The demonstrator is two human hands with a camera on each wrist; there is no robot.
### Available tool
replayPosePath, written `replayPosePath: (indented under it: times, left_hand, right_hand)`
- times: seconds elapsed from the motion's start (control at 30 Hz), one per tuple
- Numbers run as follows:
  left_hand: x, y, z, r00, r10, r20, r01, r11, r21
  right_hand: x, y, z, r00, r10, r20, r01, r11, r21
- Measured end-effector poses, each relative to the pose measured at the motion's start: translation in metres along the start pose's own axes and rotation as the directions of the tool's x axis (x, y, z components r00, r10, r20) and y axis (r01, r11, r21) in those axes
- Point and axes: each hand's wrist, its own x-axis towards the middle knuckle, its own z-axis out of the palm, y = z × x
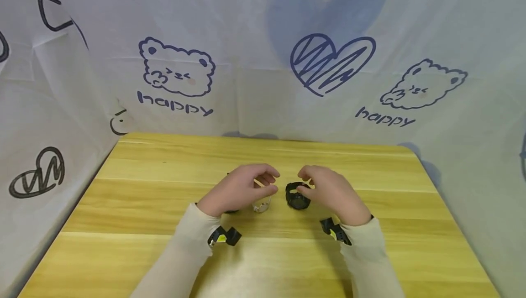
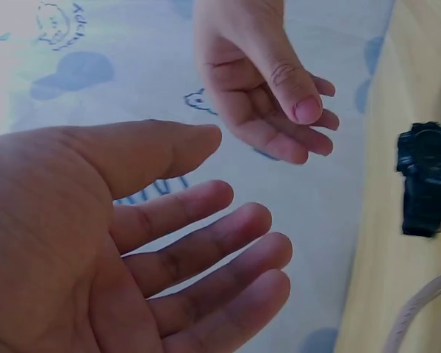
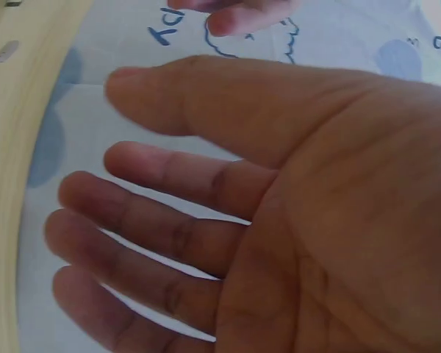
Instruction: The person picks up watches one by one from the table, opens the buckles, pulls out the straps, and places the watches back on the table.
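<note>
Both hands hover over the table with relaxed, slightly bent fingers and nothing in them. In the head view, my left hand point(image 1: 245, 189) overlaps a light-coloured watch point(image 1: 261, 206), which shows just below its thumb. My right hand point(image 1: 334, 193) is nearest to a black watch point(image 1: 298, 201), its thumb overlapping that watch's edge. Another dark item point(image 1: 232, 211) is mostly hidden under the left hand and wrist. The left wrist view shows the black watch point(image 2: 428, 158) with a pale strap point(image 2: 415, 312) below it. A pale strap end point(image 3: 1, 53) appears at the right wrist view's corner.
The watches lie on a wooden table point(image 1: 267, 261). White cloth point(image 1: 246, 15) with drawn bears and hearts hangs behind the table and along its sides. A small black device with a strap sits on each wrist, including the left wrist device point(image 1: 223, 235).
</note>
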Motion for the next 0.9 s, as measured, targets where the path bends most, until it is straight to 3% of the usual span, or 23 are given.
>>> replayPosePath:
  times: [0.2, 0.33, 0.57, 0.9]
  left_hand:
    - [0.009, -0.015, 0.013, 0.99, -0.083, 0.115, 0.081, 0.997, 0.022]
    - [0.017, -0.029, 0.022, 0.982, -0.104, 0.158, 0.105, 0.994, 0.002]
    - [0.029, -0.043, 0.038, 0.977, -0.079, 0.2, 0.085, 0.996, -0.026]
    - [0.03, -0.043, 0.046, 0.977, -0.076, 0.198, 0.081, 0.997, -0.016]
  right_hand:
    - [0.006, 0.003, 0.007, 0.996, 0.027, 0.085, -0.024, 0.999, -0.037]
    - [0.01, 0.007, 0.013, 0.989, 0.043, 0.14, -0.037, 0.998, -0.048]
    - [0.017, 0.013, 0.022, 0.976, 0.074, 0.205, -0.07, 0.997, -0.029]
    - [0.021, 0.015, 0.029, 0.968, 0.086, 0.235, -0.078, 0.996, -0.043]
